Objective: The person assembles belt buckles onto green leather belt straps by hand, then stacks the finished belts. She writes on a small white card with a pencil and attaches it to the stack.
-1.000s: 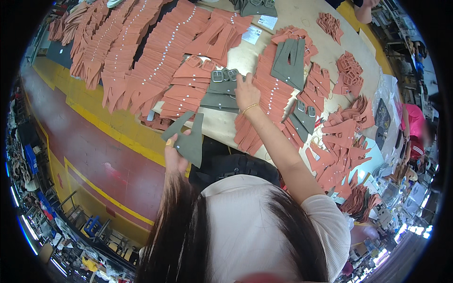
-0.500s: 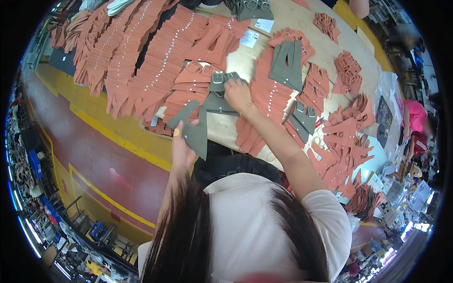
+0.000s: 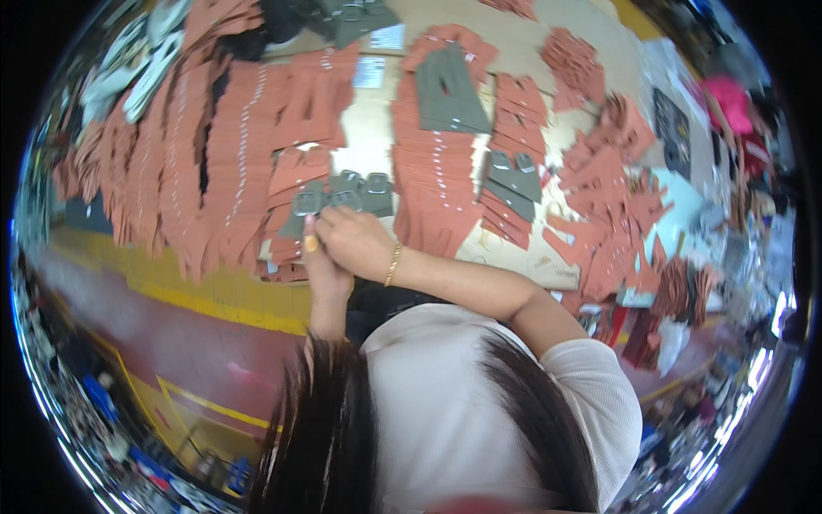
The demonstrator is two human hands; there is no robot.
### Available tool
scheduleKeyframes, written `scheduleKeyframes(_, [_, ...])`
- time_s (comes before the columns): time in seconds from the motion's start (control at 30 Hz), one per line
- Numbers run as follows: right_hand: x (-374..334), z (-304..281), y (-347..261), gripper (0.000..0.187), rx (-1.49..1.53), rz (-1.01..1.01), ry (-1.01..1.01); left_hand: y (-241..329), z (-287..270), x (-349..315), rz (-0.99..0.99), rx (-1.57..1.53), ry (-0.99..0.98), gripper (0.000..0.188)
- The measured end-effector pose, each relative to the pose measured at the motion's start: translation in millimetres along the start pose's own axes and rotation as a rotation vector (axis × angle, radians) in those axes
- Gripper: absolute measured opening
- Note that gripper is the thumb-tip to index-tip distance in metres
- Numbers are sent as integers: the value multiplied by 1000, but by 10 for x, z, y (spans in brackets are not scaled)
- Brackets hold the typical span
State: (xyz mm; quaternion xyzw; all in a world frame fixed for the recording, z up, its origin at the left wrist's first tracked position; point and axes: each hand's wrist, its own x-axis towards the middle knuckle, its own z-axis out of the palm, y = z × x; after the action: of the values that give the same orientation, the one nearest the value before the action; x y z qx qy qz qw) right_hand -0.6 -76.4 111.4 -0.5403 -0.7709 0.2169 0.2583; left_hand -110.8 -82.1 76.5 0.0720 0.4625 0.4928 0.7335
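My left hand (image 3: 325,278) and my right hand (image 3: 358,242) meet at the table's near edge, fingers closed, on a dark green leather piece with square buckles (image 3: 306,204). The fingers cover much of it, so where each hand grips is hard to see. Just beyond them lies another green buckled strap piece (image 3: 374,190). Beneath and beside my hands, coral leather pieces with buckles (image 3: 300,164) are stacked in a pile.
Long overlapping rows of coral leather pieces (image 3: 235,163) cover the left, with another row (image 3: 435,188) right of my hands. A green slotted piece (image 3: 449,90) lies on it. Green buckled pieces (image 3: 512,180) and loose coral pieces (image 3: 604,223) lie farther right. White cards (image 3: 369,73) lie behind.
My right hand has moved left and nearer, from the green buckled straps to my left hand. The green slotted piece in my left hand is now mostly hidden. The view has shifted.
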Motion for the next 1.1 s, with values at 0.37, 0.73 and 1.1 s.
scheduleKeyframes(0.37, [-169,-5,92,24,39,-88,264,-23,91,-38,521,950,-306,34])
scheduleKeyframes(0.73, [-206,-427,185,49,172,99,401,541,346,-119,149,423,-165,36])
scheduleKeyframes(1.1, [-88,-336,320,46,904,305,184,574,406,-303,-11,209,-275,41])
